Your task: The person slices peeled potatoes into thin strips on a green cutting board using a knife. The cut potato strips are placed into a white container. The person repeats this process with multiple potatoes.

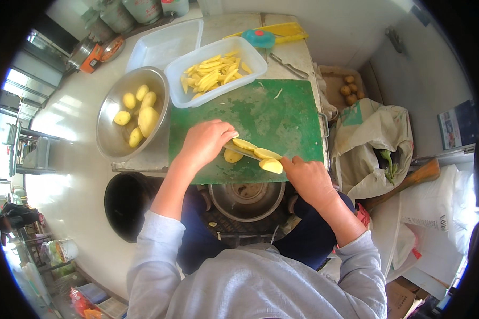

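My right hand [309, 179] grips a kitchen knife [245, 151], its blade slanting up and left over the green cutting board [287, 123]. At the blade's far end is my left hand [207, 141], fingers bent down; whether they pinch the blade or a bit of potato is hidden. Peeled potato slices [268, 154] lie along the blade's far side. A cut potato piece [270, 166] sits on the near side by my right hand, and another potato piece [233, 156] is under my left fingers. Beyond the board, a plastic tub [175, 93] holds cut potato sticks [215, 73].
A steel bowl [103, 127] with several peeled potatoes stands left of the board. Behind are another plastic tub [163, 40], a peeler [288, 65] and a yellow plastic tool [291, 32]. Below are a black bucket [123, 207] and a steel basin [247, 213]. A sack [359, 135] stands right.
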Demonstrator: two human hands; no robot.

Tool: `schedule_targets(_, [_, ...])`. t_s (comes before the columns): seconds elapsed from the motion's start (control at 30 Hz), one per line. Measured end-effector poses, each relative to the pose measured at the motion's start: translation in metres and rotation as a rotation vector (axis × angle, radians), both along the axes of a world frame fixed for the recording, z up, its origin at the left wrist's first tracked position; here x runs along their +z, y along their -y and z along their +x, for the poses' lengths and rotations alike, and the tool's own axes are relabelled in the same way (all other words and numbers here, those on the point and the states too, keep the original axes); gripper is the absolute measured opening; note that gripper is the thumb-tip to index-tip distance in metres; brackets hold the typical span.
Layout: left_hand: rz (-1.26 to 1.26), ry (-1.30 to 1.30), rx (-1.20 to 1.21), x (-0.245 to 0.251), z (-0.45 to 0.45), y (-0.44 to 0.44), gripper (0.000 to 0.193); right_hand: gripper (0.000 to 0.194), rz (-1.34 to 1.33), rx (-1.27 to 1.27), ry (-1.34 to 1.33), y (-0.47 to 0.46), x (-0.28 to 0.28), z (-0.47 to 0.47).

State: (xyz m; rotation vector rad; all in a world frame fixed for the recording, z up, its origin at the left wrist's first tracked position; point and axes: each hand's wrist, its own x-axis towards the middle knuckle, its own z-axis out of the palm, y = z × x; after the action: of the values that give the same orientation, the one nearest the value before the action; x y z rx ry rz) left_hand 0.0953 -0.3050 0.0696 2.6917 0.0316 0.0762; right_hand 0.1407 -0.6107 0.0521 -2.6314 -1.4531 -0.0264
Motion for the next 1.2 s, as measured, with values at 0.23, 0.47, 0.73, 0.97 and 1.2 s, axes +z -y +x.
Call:
schedule_targets(0.23, [-0.472,-0.029,-0.457,0.018,-0.013,0.053,0.029,0.025,-0.001,-0.016,0.008,0.000,-0.009,-0.009])
schedule_targets(0.47, [-0.301,-0.090,-0.443,0.006,0.022,0.047,0.031,0.021,-0.028,-0.047,0.082,-0.003,-0.015,-0.022])
schedule_targets(0.73, [-0.201,-0.310,-0.603,-0.001,0.038,0.045,0.035,0.027,-0.046,-0.040,0.105,-0.003,-0.017,-0.028])
schedule_targets(0.97, [-0.096,-0.276,-0.566,-0.005,0.037,0.053,0.024,0.043,-0.082,-0.061,0.159,-0.001,-0.011,-0.040])
schedule_targets(1.2, [-0.109,-0.390,-0.470,-0.003,0.033,0.044,0.026,0.046,-0.092,-0.044,0.191,0.036,0.013,-0.041])
